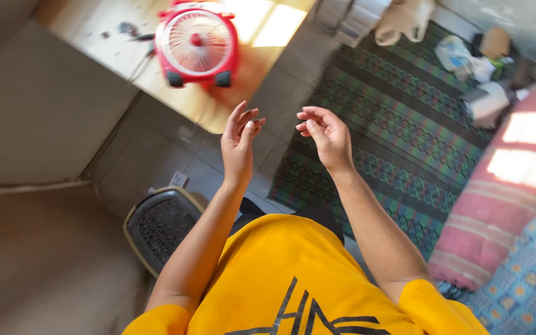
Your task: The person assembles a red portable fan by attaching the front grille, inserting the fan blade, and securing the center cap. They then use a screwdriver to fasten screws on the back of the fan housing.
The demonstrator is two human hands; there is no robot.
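A round red plastic table fan with a white grille [197, 44] lies on the pale wooden tabletop [94, 25], well apart from both hands and beyond their fingertips. The left hand [238, 146] is raised below the fan with fingers loosely spread and empty. The right hand [327, 136], farther from the fan and over the green patterned woven rug [398, 124], has its fingers curled open, gripping nothing.

Both bare arms reach forward from the yellow sleeves, forearms angled inward so the hands come close together without touching. The left hand [238, 144] is raised, palm turned inward, fingers [243, 118] loosely extended. The right hand [328, 138] faces it, fingers curled, holding nothing.
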